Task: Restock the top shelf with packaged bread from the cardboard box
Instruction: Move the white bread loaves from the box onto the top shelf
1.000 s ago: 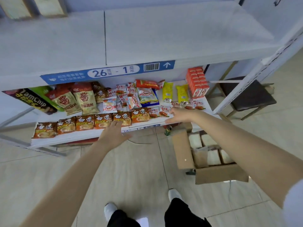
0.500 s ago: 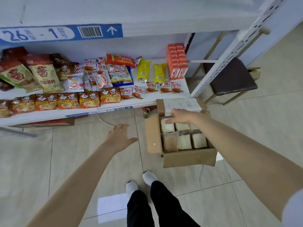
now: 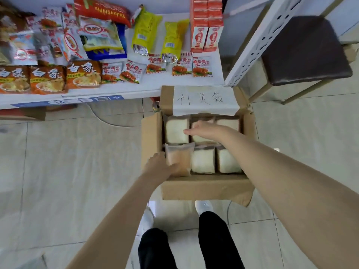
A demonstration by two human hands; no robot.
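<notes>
Packaged bread (image 3: 203, 161) fills the cardboard box (image 3: 204, 188) in two rows of three, on the floor against the lower shelf's (image 3: 151, 86) right end. The left hand (image 3: 160, 167) grips the brownish pack (image 3: 179, 158) in the box's near-left corner. The right hand (image 3: 204, 131) lies over the far-middle pack (image 3: 198, 140), but I cannot tell whether it grasps it.

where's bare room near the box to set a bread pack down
The floor tiles left of the cardboard box are bare, up to the lower shelf. Tiles between the box and the stool are free. The lower shelf is crowded with snack packs; the box is packed with bread packs, left hand and right hand inside.
</notes>
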